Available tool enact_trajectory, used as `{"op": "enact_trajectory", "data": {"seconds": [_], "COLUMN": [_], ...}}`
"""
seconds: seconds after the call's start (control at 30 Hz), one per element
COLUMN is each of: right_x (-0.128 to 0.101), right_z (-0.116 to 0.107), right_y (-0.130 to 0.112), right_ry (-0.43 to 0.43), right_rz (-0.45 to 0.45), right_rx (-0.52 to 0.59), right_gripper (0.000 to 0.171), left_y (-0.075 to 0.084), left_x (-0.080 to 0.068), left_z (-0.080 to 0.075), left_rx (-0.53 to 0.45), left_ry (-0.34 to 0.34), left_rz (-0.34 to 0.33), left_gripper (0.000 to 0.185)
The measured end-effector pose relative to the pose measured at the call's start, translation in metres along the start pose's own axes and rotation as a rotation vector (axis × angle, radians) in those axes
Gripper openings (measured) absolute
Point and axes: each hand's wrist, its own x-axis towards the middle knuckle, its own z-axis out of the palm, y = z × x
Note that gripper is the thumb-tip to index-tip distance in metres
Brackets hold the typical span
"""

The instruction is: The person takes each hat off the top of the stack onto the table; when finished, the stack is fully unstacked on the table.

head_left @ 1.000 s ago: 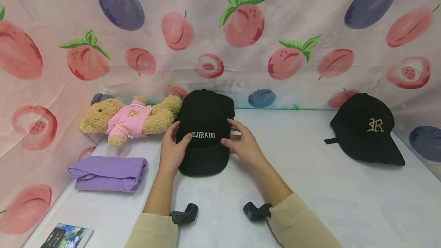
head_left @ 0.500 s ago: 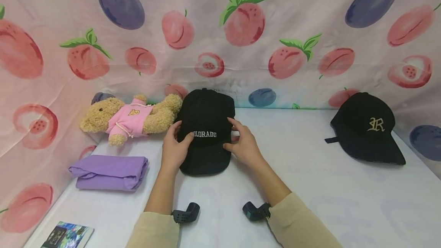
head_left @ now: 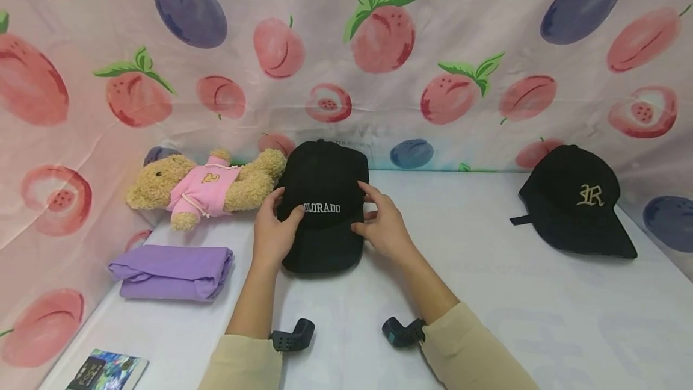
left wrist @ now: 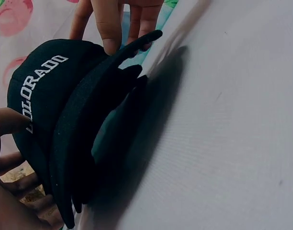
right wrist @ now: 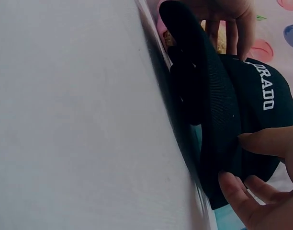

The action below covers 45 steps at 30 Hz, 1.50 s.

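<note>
A black cap lettered COLORADO is placed on the white table, toward the rear and left of centre, close to the fruit-printed backdrop, its brim turned toward the person. In the wrist views the brim is seen raised off the surface, with a second dark brim edge visible beneath it. The cap is grasped at its left side by the left hand, the thumb laid on the front panel beside the first letter and the fingers curled round the crown's edge. The opposite side is grasped by the right hand, thumb resting on the brim near the lettering, fingers bent against the crown. Both forearms are clad in beige sleeves, and a black wrist-mounted device is noted at each cuff. A teddy bear in a pink top is laid on its back just beside the cap's left side, one paw near the crown. A folded purple cloth is set in front of the bear, well apart from the cap. A second black cap with gold lettering is positioned at the table's far right. A printed booklet is recorded at the near left corner.
</note>
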Motion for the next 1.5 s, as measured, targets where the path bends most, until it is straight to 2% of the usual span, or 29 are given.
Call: {"op": "enact_trajectory", "data": {"seconds": [0.2, 0.5, 0.87, 1.2, 1.5], "right_x": [-0.001, -0.001, -0.005, -0.006, -0.009], "right_z": [-0.002, -0.005, -0.015, -0.025, -0.03], "right_y": [-0.003, -0.007, -0.014, -0.021, -0.024], "right_ry": [0.004, -0.004, -0.004, 0.012, 0.016], "right_rz": [0.012, 0.027, -0.022, -0.081, -0.087], "right_rx": [0.025, 0.02, 0.013, -0.007, -0.017], "right_gripper": [0.089, 0.089, 0.088, 0.087, 0.087], "left_y": [0.002, 0.006, 0.011, 0.023, 0.029], "left_x": [-0.001, -0.001, -0.002, -0.006, -0.01], "left_z": [0.0, 0.0, 0.0, -0.002, -0.002], "left_rx": [-0.014, -0.017, -0.018, -0.033, -0.048], "left_ry": [-0.003, -0.003, 0.002, -0.015, -0.02], "left_rz": [-0.006, 0.025, 0.045, 0.048, 0.046], "left_gripper": [0.061, 0.061, 0.06, 0.061, 0.061]}}
